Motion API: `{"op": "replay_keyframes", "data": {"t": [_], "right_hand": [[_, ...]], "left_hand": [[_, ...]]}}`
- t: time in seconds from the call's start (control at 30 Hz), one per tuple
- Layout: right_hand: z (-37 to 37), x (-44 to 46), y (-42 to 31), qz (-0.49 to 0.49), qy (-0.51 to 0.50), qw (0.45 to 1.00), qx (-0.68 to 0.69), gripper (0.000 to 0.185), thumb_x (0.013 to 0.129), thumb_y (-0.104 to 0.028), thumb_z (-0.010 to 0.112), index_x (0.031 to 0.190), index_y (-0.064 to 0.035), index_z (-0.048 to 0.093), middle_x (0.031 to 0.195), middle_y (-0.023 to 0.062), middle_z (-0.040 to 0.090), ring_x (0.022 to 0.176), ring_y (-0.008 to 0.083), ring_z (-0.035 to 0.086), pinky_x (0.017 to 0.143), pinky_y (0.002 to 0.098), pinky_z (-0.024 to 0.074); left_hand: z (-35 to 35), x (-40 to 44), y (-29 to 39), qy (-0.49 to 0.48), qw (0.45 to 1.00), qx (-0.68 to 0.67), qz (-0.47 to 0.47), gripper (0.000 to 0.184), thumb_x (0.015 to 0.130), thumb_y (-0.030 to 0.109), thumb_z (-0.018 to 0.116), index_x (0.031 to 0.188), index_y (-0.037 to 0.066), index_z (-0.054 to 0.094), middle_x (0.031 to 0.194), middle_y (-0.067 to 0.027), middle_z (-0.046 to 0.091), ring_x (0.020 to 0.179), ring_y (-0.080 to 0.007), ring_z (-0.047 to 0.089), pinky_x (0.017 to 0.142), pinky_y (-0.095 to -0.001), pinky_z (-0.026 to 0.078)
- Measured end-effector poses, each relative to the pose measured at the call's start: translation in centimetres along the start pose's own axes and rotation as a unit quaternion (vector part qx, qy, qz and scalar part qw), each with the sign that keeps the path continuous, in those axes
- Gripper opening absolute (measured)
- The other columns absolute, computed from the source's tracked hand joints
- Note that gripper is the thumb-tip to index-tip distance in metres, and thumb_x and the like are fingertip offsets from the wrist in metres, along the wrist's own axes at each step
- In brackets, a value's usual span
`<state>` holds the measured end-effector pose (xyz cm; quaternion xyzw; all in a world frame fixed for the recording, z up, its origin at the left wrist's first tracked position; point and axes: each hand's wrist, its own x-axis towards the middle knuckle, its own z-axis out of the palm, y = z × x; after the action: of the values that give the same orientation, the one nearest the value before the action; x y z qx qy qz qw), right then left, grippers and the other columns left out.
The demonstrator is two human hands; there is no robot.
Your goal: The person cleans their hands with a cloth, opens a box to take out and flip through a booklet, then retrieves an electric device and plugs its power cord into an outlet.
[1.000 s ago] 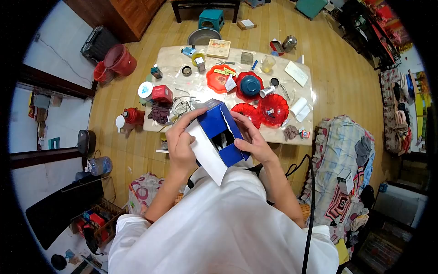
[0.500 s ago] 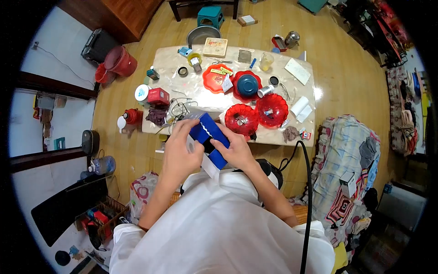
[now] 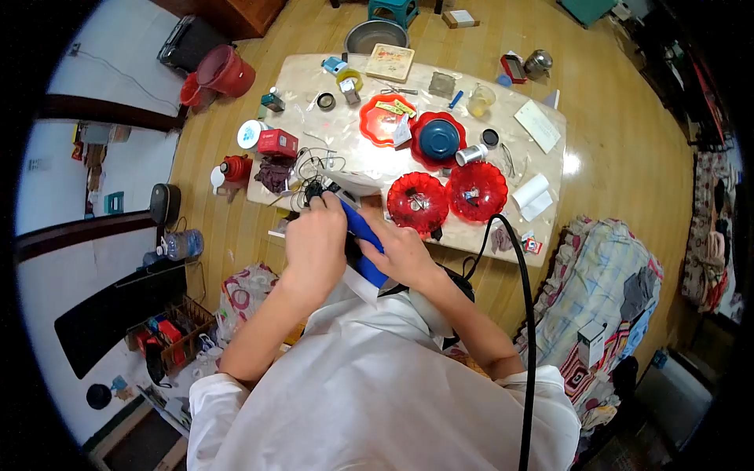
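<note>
A blue box [image 3: 363,235] with a white flap [image 3: 355,284] is held upright-tilted close to my white shirt, over the table's near edge. My right hand [image 3: 402,255] grips its right side, thumb across the dark opening. At its upper left, my left hand [image 3: 316,242] has its fingers curled and pressed together; a small dark item shows just beyond the fingertips, too unclear to name. Whether that hand grips the box wall or something from inside is hidden. Black and grey cables [image 3: 312,169] lie on the table beyond my left hand.
The table [image 3: 314,71] bears two red glass bowls [image 3: 477,192], a blue bowl [image 3: 439,139] on a red dish, a red box [image 3: 277,143], a silver can [image 3: 471,154] and a paper roll [image 3: 531,191]. A black cable [image 3: 530,337] hangs at the right.
The blue box has turned edge-on and come between my hands. My left hand has moved from the flap to the box's upper end, its fingers bunched. The view has shifted.
</note>
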<state>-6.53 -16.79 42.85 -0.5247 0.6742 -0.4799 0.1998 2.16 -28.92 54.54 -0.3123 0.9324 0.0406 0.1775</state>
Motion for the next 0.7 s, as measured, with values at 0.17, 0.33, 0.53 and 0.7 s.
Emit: {"op": "replay_keyframes", "data": {"t": [0.17,0.33,0.53,0.7], "right_hand": [[-1.6,0.6,0.0,0.048,-0.070,0.996,-0.004,0.052,0.083,-0.018,0.067,0.131,-0.0024,0.052,0.099,0.0222,0.067,0.082,0.0403,0.066,0.071,0.0473,0.0544],[-2.5,1.8,-1.1,0.051,-0.079,0.995,0.041,0.047,0.086,-0.019,0.066,0.128,-0.0016,0.055,0.099,0.0233,0.066,0.081,0.0403,0.066,0.072,0.0459,0.0539],[-2.7,2.3,-3.5,0.124,-0.155,0.973,0.121,0.037,0.088,-0.019,0.065,0.119,0.0002,0.063,0.097,0.0232,0.067,0.080,0.0356,0.067,0.072,0.0394,0.0527],[1.8,1.2,-5.2,-0.009,-0.064,0.996,0.069,0.036,0.084,-0.018,0.070,0.117,-0.0035,0.066,0.100,0.0175,0.070,0.090,0.0308,0.068,0.083,0.0344,0.0531]], "left_hand": [[0.2,0.3,1.2,0.010,1.000,0.018,-0.011,0.071,0.066,0.003,0.074,0.128,-0.011,0.044,0.104,-0.0255,0.060,0.082,-0.0363,0.069,0.068,-0.0415,0.057],[0.4,-0.6,-0.7,0.039,0.997,-0.061,0.015,0.073,0.067,0.000,0.070,0.132,-0.013,0.041,0.105,-0.0269,0.060,0.078,-0.0390,0.068,0.068,-0.0428,0.057],[0.8,-3.3,-4.6,0.090,0.983,-0.162,0.014,0.053,0.074,-0.004,0.060,0.125,-0.012,0.049,0.084,-0.0249,0.066,0.076,-0.0420,0.066,0.068,-0.0488,0.053],[2.9,-6.9,-8.7,0.168,0.947,-0.274,-0.032,0.033,0.083,-0.001,0.057,0.116,-0.004,0.058,0.075,-0.0280,0.063,0.073,-0.0447,0.064,0.064,-0.0508,0.049]]}}
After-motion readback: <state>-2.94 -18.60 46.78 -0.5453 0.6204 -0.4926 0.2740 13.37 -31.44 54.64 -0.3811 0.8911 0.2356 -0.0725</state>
